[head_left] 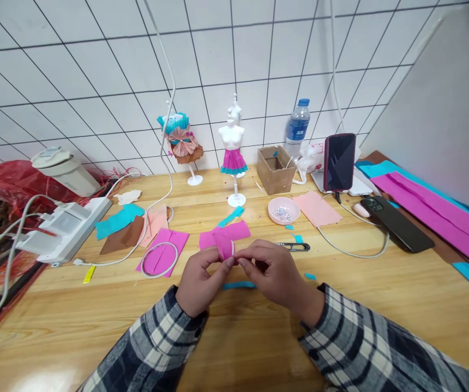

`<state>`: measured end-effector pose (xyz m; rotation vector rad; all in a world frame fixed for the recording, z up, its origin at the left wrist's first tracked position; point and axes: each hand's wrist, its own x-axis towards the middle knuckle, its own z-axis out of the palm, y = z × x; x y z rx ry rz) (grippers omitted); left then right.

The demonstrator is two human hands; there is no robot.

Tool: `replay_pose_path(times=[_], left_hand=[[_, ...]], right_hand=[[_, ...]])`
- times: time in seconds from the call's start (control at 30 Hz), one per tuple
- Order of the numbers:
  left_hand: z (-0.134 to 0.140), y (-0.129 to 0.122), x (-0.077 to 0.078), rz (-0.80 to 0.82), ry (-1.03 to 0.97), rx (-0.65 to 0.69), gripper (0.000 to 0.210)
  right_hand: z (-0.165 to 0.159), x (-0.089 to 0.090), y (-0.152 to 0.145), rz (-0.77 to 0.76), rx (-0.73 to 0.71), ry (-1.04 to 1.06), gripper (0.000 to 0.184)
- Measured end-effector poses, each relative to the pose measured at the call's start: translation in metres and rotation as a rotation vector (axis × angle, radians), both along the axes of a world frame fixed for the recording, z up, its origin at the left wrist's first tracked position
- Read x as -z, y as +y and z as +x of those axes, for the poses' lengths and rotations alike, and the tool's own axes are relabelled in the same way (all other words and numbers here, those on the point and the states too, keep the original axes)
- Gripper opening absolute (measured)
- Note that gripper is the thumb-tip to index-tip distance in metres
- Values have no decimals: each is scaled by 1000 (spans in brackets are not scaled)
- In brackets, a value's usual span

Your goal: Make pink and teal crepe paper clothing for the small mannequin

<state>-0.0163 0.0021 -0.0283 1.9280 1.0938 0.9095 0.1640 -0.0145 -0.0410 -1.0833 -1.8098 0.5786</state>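
Observation:
Between finger and thumb my left hand [202,276] pinches a small folded piece of magenta crepe paper [223,243]. A thin white edge shows along its right side. My right hand [274,272] is closed in a pinch at that same edge, its fingertips touching those of the left. Behind the held piece lies a magenta strip [240,230], partly covered by it. A blue paper strip [239,285] lies under the hands, and another blue strip [231,216] lies farther back. Black-handled thread snips [295,246] rest just beyond my right hand.
At the back stand a mini mannequin [233,139] in a magenta skirt, a decorated one [184,141], a cardboard box [275,170] and a bottle [298,122]. A pink dish [284,211] holds sequins. Phones [339,163], cables and a power strip [74,231] flank the work area.

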Motion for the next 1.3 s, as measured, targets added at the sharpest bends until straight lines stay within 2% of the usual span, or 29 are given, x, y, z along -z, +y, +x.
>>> replay_pose_path(times=[0.13,0.23,0.47,0.67,0.97,1.13,1.3], left_hand=[[-1,3,3,41,-17,-16,18],[-1,4,6,56,-5,-36,17],[-2,3,7,57,0,-9,18],[-4,4,8,27,-34,18,18],[-3,1,4,93,-28,94,17],[-3,1,3,124,-16,82,16],[-3,2,4,91,-26,57,14]], right_hand=[[5,3,-1,143,-41,-199,24],[7,4,0,188,-50,-313,25],[4,0,1,83,-55,-90,18],[3,0,0,46,-65,-53,17],[3,-3,3,-84,-34,70,9],[3,-3,3,-82,-55,71,10],[2,-2,0,-18,-67,27,12]])
